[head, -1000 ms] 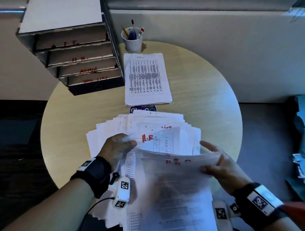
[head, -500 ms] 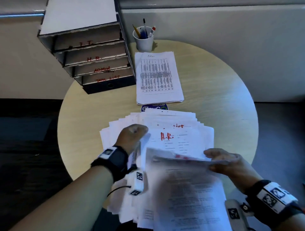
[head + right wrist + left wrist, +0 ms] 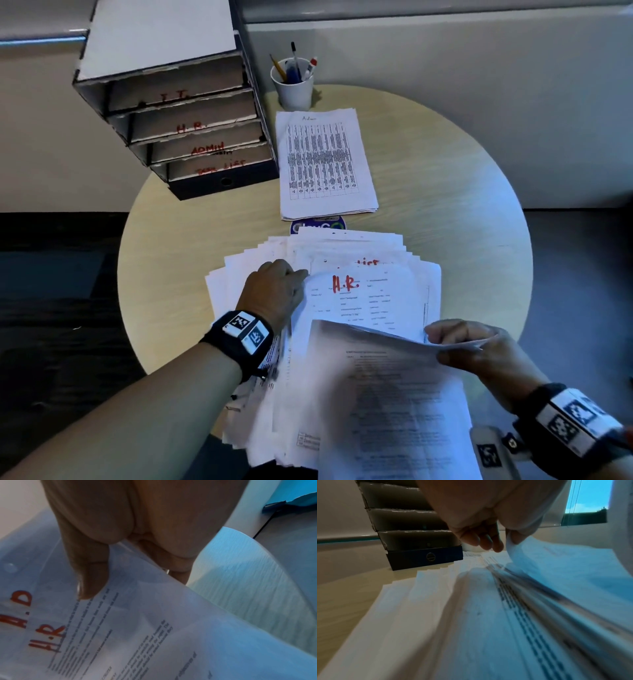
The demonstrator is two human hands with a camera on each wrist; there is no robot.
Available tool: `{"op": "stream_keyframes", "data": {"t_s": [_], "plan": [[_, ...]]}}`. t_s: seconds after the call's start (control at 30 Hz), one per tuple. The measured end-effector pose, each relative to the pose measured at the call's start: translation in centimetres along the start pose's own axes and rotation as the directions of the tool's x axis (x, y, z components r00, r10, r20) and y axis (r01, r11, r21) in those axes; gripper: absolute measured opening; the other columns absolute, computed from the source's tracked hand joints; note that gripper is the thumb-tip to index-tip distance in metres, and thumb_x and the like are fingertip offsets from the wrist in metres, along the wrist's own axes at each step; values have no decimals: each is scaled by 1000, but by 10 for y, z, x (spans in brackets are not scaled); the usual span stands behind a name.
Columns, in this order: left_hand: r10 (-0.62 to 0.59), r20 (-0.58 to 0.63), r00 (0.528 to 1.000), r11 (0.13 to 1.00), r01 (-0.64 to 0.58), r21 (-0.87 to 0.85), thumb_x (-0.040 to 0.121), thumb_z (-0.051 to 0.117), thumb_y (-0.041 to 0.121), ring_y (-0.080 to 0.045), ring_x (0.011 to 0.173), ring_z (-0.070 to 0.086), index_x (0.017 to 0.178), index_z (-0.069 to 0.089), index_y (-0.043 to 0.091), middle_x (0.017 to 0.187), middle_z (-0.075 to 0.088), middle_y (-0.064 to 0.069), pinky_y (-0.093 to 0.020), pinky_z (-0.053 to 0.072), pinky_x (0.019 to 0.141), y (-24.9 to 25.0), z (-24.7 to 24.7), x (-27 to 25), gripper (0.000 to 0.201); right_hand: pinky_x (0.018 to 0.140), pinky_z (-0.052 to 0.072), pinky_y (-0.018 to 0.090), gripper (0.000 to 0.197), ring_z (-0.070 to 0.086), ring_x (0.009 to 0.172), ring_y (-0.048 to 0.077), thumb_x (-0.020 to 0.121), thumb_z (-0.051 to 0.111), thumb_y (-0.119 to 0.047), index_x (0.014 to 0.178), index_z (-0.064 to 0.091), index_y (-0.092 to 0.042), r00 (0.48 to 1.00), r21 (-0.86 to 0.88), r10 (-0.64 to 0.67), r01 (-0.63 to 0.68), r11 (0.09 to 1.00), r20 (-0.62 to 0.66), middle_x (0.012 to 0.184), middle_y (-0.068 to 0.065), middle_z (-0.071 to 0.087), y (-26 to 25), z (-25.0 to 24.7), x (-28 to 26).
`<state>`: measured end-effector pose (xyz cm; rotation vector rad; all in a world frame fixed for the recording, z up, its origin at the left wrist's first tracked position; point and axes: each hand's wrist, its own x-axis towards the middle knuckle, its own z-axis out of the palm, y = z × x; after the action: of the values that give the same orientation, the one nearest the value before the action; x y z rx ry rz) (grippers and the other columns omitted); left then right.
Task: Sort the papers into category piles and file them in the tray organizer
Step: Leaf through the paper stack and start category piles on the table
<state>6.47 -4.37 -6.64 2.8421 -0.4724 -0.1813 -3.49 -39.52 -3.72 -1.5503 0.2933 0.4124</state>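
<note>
A fanned stack of papers [image 3: 239, 277] lies on the round table [image 3: 462, 205] in front of me. Its top sheet is marked "H.R." in red [image 3: 373, 301]. My left hand [image 3: 303, 275] pinches that sheet's upper left corner between thumb and fingers [image 3: 488, 543]. My right hand [image 3: 445, 346] grips the right edge of a few lifted sheets [image 3: 394, 394], thumb [image 3: 91, 577] on top; these too carry red "H.R." marks [image 3: 46, 639]. The tray organizer [image 3: 178, 130] stands at the back left, with slots labelled I.T., H.R., ADMIN and TASK LIST.
A neat pile of table-printed sheets headed "Admin" [image 3: 325, 164] lies right of the organizer. Behind it stands a white cup of pens [image 3: 294, 85]. A round blue sticker [image 3: 317, 226] peeks out between the piles. Bare tabletop shows on the right; the floor around is dark.
My right hand has drawn the lifted H.R. sheets down toward me, uncovering another H.R. sheet. My left hand has slid up to that sheet's corner and pinched it.
</note>
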Motion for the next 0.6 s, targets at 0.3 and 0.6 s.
{"op": "stream_keyframes", "data": {"t_s": [0.3,0.6], "plan": [[75,-122,990,995,-82,-51,83,61,17,-34,80,63,112,73,11,98,65,-12,-36,54,62,9,-7,-7,32,83,52,33,11,68,105,22,56,81,-6,63,73,-3,1000,-33,-17,17,999,3,111,2,73,-3,3,2],[-206,-77,975,772,114,-625,93,52,33,-7,82,59,98,63,25,87,66,13,-19,46,71,27,-27,-24,14,78,55,23,19,67,107,21,55,84,-11,69,75,-3,999,-14,-17,17,1000,-47,111,0,73,4,2,7]]}}
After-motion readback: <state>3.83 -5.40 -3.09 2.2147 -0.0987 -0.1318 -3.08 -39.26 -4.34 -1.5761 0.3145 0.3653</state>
